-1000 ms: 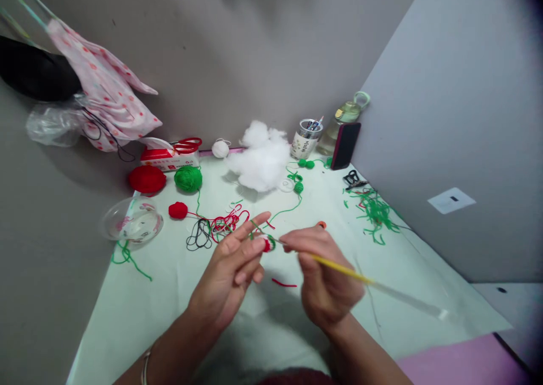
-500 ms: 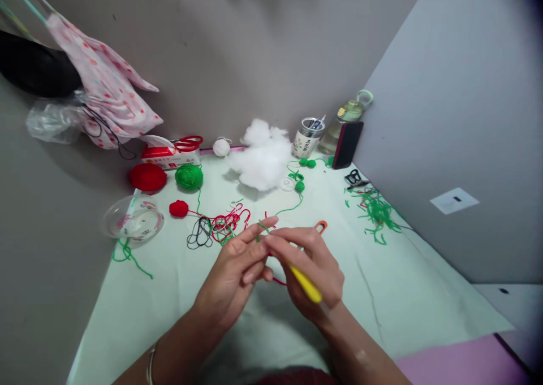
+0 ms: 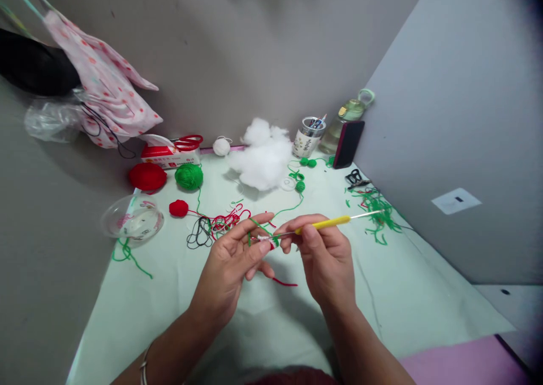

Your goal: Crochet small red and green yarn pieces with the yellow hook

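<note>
Yellow-handled crochet hook with a thin metal shaft (image 3: 324,225), almost level, in front of the fluffy white heap of fibre stuffing (image 3: 261,159). Pinched at the handle by thumb and forefinger of the right hand (image 3: 326,255), remaining fingers curled in, probably for fine control of the point. Aimed leftward, metal end against a small crocheted piece in red, white and green yarn (image 3: 274,243), likewise in front of the stuffing. Cannot tell whether through a stitch.

Partly open left hand (image 3: 231,260), with thumb pressed on the crocheted piece to pin it against the fingers, lower fingers loosely bent. Forefinger stretched out and raised, under a thin green yarn strand (image 3: 261,227), presumably for tension.

To the right of the stuffing, a silver-rimmed cylindrical cup with a pale printed label (image 3: 306,142), with several pens upright inside. Farther right of the stuffing, a see-through bottle with a pale green lid (image 3: 332,136); contents too unclear to tell. Against it, a dark rectangular phone (image 3: 348,143), tilted, apparently propped by the bottle.

Left of the stuffing, a red-and-white cardboard tissue box (image 3: 169,158), with white tissue poking out and 1 pair of red-handled scissors (image 3: 189,142) on top. Farther left of the stuffing and nearer, a clear round plastic bowl with printed patterns (image 3: 110,218); contents hard to make out.
</note>
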The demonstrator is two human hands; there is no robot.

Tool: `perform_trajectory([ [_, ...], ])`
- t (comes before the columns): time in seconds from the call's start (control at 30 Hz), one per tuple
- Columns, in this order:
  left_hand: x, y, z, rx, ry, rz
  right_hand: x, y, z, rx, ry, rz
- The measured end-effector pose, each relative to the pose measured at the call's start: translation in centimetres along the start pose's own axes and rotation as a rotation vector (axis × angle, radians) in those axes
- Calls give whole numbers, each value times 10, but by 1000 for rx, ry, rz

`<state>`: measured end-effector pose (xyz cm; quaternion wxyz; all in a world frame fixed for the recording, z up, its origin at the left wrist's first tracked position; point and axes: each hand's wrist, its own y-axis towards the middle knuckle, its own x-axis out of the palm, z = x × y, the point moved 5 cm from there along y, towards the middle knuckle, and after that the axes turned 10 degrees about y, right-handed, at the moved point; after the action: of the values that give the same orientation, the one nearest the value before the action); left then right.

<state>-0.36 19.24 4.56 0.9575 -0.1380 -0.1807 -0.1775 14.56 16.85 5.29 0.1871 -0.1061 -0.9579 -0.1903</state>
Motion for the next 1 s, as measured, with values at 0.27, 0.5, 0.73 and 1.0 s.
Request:
perform_trajectory([
  [0.27, -8, -5, 4, 81, 133, 105, 9, -10, -17, -194, -289, -59],
  [0.5, -1, -4, -5, -41, -82, 67, 23, -27, -21, -674, -791, -247],
  [0.73, 0, -2, 2, -84, -158, -19, 9, -8, -19, -280, -196, -61],
  [1.0, 2, -2, -6, -13, -119, 9, 22, -17, -19, -490, -550, -187],
])
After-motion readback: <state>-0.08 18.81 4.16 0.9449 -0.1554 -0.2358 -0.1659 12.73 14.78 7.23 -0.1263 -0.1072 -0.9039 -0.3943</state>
